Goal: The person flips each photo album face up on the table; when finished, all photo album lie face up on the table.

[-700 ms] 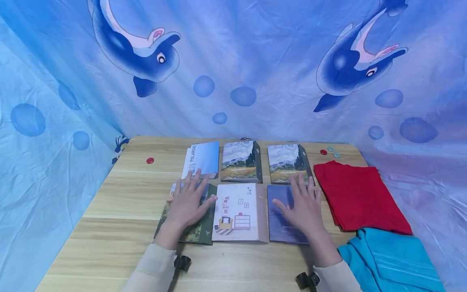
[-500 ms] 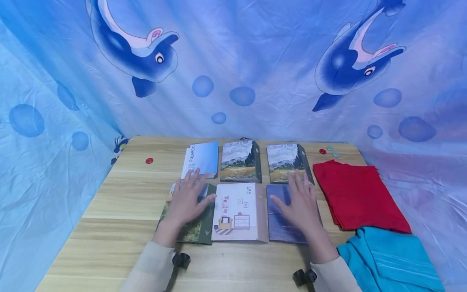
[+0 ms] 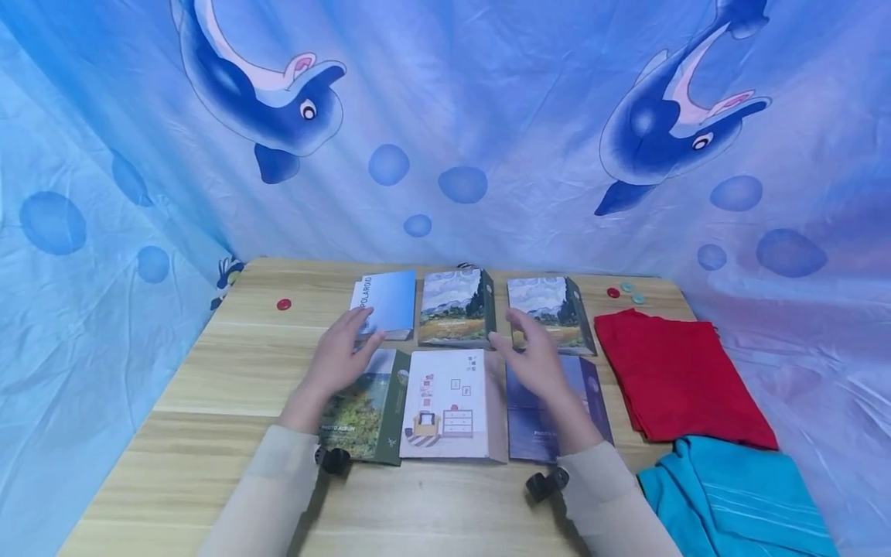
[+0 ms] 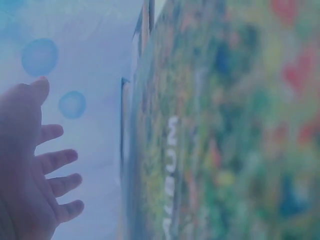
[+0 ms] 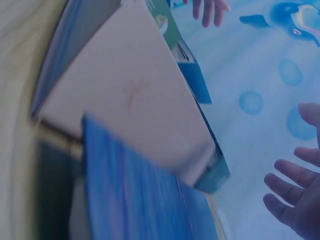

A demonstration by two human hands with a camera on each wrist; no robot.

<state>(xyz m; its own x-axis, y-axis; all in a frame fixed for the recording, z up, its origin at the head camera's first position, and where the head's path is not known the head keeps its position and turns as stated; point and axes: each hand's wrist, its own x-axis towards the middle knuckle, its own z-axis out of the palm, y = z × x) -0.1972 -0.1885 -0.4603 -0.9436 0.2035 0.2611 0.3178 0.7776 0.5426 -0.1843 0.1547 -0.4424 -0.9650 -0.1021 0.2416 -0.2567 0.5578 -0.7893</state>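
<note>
A dolphin-print backdrop (image 3: 445, 131) hangs behind and to both sides of the wooden table (image 3: 230, 387). At the table's right edge lie a folded red cloth (image 3: 678, 375) and, nearer to me, a turquoise cloth (image 3: 731, 495).

Six photo albums lie in two rows of three. Far row, from my left: a blue album marked POLAROID (image 3: 386, 303), a landscape-painting album (image 3: 455, 308), and a second landscape-painting album (image 3: 546, 309). Near row: a green landscape album (image 3: 362, 414), a white album with a room drawing (image 3: 448, 402), and a dark blue album (image 3: 550, 425).

My left hand (image 3: 341, 356) is raised over the far end of the green landscape album, with its fingertips at the near edge of the POLAROID album. Its grip is spread and holds nothing; the left wrist view shows the fingers (image 4: 57, 160) straight and apart. My right hand (image 3: 532, 360) hangs over the far end of the dark blue album, just beside the white album. Its grip is likewise spread, with relaxed fingers (image 5: 290, 175) holding nothing.

A red disc (image 3: 283, 304) lies alone at the far left. Another red disc (image 3: 612, 292) and two teal discs (image 3: 633, 292) lie together at the far right.
</note>
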